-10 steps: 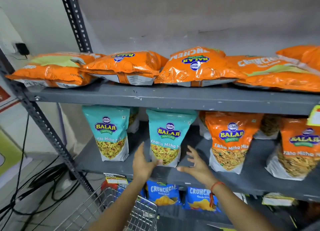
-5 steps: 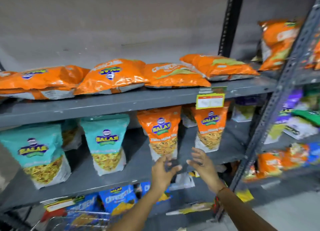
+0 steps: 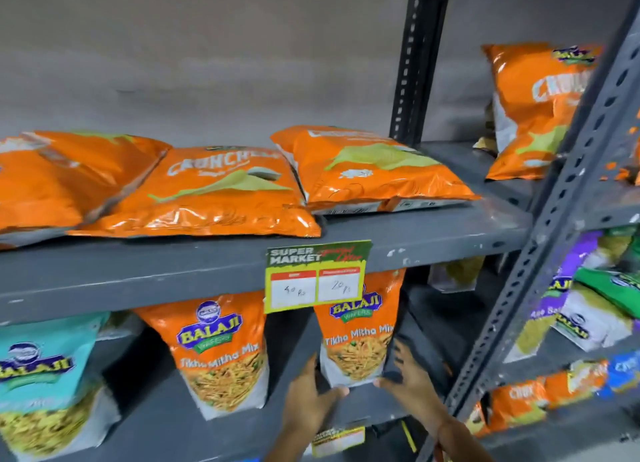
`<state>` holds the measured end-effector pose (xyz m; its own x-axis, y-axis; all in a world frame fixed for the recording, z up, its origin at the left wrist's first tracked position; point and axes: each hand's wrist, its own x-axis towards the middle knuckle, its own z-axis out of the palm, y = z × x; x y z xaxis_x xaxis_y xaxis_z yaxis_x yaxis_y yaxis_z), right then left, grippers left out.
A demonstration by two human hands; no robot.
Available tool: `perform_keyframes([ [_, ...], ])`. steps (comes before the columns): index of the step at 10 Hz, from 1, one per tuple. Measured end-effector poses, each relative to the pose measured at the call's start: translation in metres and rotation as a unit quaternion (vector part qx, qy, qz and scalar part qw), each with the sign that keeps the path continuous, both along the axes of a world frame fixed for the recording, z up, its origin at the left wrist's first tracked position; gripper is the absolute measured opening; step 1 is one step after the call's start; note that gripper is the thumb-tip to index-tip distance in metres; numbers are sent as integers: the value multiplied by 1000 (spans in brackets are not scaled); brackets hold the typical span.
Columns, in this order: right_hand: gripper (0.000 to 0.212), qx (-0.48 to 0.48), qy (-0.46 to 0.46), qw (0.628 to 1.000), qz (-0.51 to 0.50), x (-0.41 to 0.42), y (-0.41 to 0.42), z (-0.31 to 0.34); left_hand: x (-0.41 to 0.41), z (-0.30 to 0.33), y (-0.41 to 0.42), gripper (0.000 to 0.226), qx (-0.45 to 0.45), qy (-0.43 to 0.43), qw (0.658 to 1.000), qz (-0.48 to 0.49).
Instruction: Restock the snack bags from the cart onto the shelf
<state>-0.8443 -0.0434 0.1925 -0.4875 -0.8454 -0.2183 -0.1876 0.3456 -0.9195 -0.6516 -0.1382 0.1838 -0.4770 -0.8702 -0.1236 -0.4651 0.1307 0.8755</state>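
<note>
An orange Balaji Tikha Mitha Mix pouch (image 3: pixel 360 340) stands upright on the grey middle shelf (image 3: pixel 166 427), partly behind a price tag. My left hand (image 3: pixel 310 404) cups its lower left corner, thumb under the bottom edge. My right hand (image 3: pixel 412 378) grips its lower right corner, fingers along the side. A second orange pouch (image 3: pixel 221 354) stands to the left, and a teal pouch (image 3: pixel 45 385) at the far left. The cart is out of view.
Large orange Crunchex bags (image 3: pixel 214 191) lie flat on the upper shelf (image 3: pixel 173 267). A yellow-green price tag (image 3: pixel 317 276) hangs from its front edge. A slotted steel upright (image 3: pixel 554 240) separates a neighbouring rack with purple, green and orange bags (image 3: pixel 588 309).
The view has swung right along the shelf. Both hands left the teal pouch, moved right and closed on the right-hand orange pouch. The cart has dropped out of view.
</note>
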Motion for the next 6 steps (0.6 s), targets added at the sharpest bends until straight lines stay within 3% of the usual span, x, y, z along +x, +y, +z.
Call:
perform_keyframes([
  [2,77,19,18,996,86,-22,-16,-13,-18,-11,-8,83,-28,-98,993,53],
  [4,70,15,24,996,88,-25,-19,-8,-23,-8,-9,82,-15,-95,993,60],
  [5,102,14,63,996,54,-20,-13,-8,-21,-3,-3,91,-8,-83,996,44],
  [6,125,-16,61,997,-48,1,2,-11,-5,-5,10,109,-33,-49,998,34],
])
